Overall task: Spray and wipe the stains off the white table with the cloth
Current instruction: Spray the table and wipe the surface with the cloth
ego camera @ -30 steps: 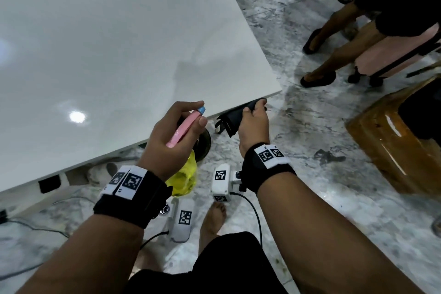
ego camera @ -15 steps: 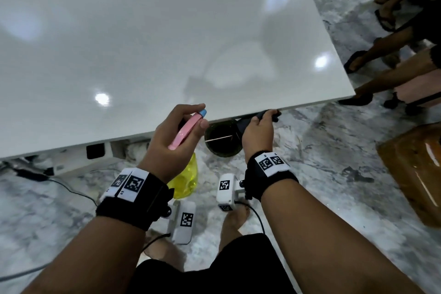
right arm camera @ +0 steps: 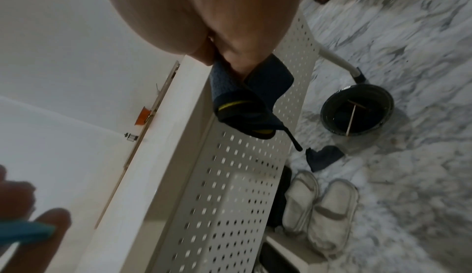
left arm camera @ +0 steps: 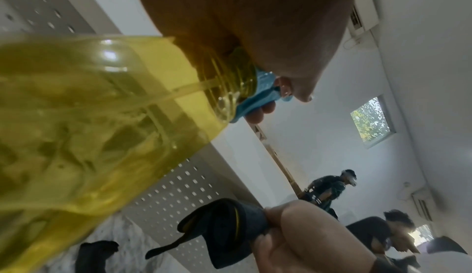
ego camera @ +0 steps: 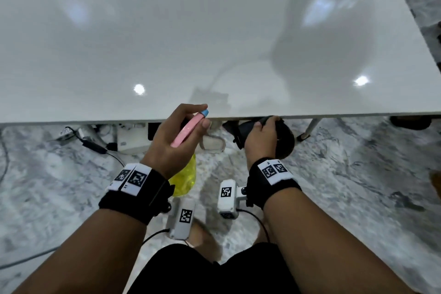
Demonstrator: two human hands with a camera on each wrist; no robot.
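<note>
Both tools are ready below the tabletop (ego camera: pixel 167 43) edge: left hand (ego camera: pixel 171 143) grips the spray bottle (ego camera: pixel 185 176), right hand (ego camera: pixel 260 141) clutches the cloth (right arm camera: pixel 245 99); next, raise the nozzle over the surface and spray.

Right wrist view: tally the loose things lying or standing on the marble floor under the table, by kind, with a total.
White fabric slippers: 2
Round black bucket with a thin stick inside: 1
Dark scrap of cloth on the floor: 1
Total: 4
The dark blue cloth with yellow trim in the right hand is off the floor and is not counted.
</note>
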